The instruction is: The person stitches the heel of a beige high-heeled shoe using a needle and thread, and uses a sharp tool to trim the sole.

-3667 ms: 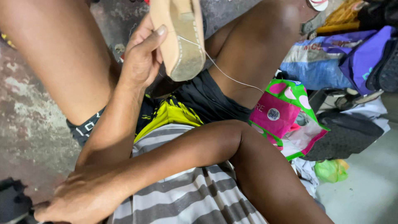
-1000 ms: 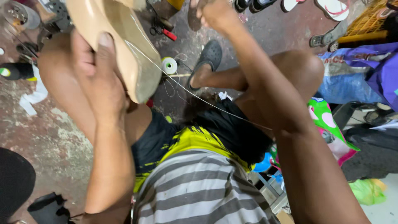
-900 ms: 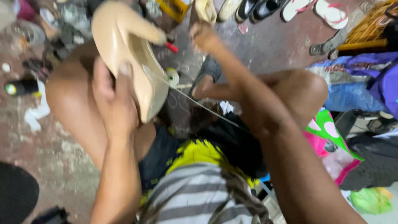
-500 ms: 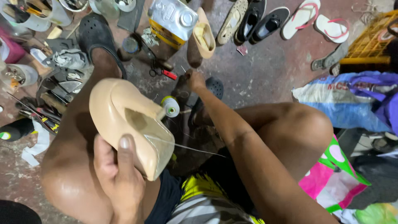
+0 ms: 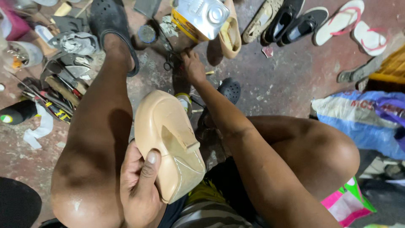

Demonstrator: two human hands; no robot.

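A beige heeled shoe [image 5: 168,143] is gripped sole-up by the left hand [image 5: 137,192], thumb pressed along its edge, just above the left knee. The right arm is stretched forward and down, and the right hand [image 5: 192,65] is closed on small tools on the floor beside scissors [image 5: 168,63] and a metal can [image 5: 200,17]; what is held cannot be told.
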